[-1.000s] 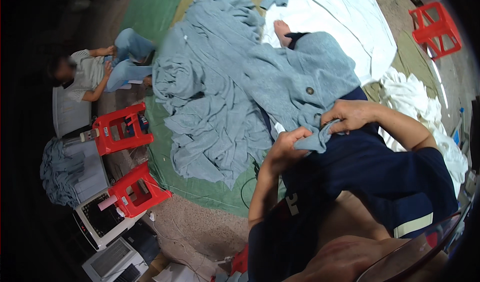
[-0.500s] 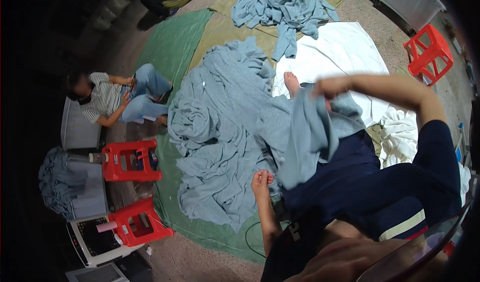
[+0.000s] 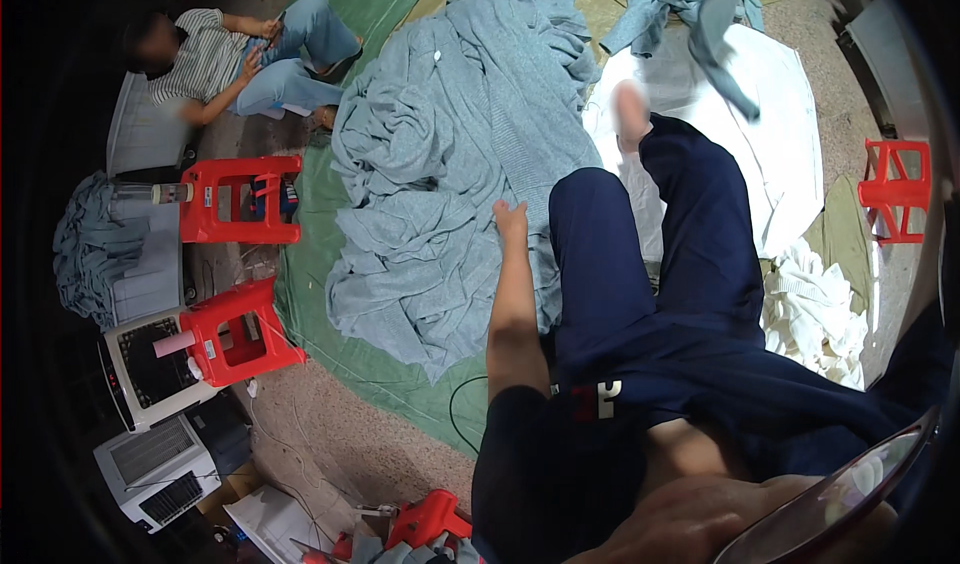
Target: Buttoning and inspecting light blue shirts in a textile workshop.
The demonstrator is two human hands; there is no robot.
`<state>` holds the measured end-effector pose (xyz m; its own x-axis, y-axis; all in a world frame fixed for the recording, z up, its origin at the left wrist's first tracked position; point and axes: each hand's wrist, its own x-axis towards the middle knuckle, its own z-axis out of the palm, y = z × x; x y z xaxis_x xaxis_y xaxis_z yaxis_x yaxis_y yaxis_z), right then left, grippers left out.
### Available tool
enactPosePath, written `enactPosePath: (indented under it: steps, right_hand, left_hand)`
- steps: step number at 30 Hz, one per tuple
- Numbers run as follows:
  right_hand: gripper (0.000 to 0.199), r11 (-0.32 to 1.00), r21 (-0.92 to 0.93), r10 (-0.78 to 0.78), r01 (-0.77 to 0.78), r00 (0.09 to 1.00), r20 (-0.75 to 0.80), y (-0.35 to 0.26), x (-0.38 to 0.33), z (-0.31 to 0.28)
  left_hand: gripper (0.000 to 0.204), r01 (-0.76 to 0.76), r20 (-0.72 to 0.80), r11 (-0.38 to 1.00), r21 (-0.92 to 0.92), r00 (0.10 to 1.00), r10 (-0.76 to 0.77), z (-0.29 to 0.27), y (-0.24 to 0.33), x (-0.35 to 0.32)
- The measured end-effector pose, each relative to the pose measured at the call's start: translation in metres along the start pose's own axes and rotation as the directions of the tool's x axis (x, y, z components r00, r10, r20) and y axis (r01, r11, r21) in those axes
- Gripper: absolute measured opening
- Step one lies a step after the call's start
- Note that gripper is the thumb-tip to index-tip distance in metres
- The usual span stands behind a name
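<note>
A pale grey-blue knit heap (image 3: 460, 144) sprawls around twelve o'clock, rumpled and overlapping, one pointed corner reaching toward six. A smaller, crumpled pile (image 3: 665, 4) lies at one o'clock; overlapping it, a motion-blurred garment (image 3: 715, 44) trails a narrow end toward five.

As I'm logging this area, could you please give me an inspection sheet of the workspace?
Surface: green sheet and white sheet spread on the floor.
Job's things: blue-grey pile, rumpled; a separate garment, blurred, at the far end of the white sheet, with no hand seen on it.
Clutter: white knits heaped at right.
Hands: left hand open, holding nothing, at the blue-grey pile, contact unclear; right hand out of view.
Cables: black cable curved on the green sheet.
Surroundings: seated person and red stools at left.
</note>
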<state>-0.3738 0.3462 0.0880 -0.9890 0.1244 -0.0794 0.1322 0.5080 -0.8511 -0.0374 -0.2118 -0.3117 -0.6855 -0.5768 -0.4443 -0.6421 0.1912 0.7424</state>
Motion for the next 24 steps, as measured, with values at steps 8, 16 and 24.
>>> enactPosePath:
  steps: [8,16,24]
  right_hand:
    - [0.024,0.985,-0.146,-0.045,0.097,0.945,0.324,-0.027,-0.207,0.000]
    - [0.029,0.923,0.256,0.153,-0.288,0.884,0.441,0.032,-0.286,0.162]
    - [0.075,0.996,0.079,-0.056,0.033,0.954,0.296,-0.004,-0.283,0.246]
  left_hand:
    - [0.061,0.108,0.392,0.963,-0.247,0.920,-0.003,0.116,0.070,0.019]
    - [0.027,-0.694,0.379,0.689,-0.210,0.591,0.712,0.010,0.226,-0.151]
    - [0.025,-0.834,0.756,0.441,-0.333,0.044,0.653,-0.060,0.240,-0.283]
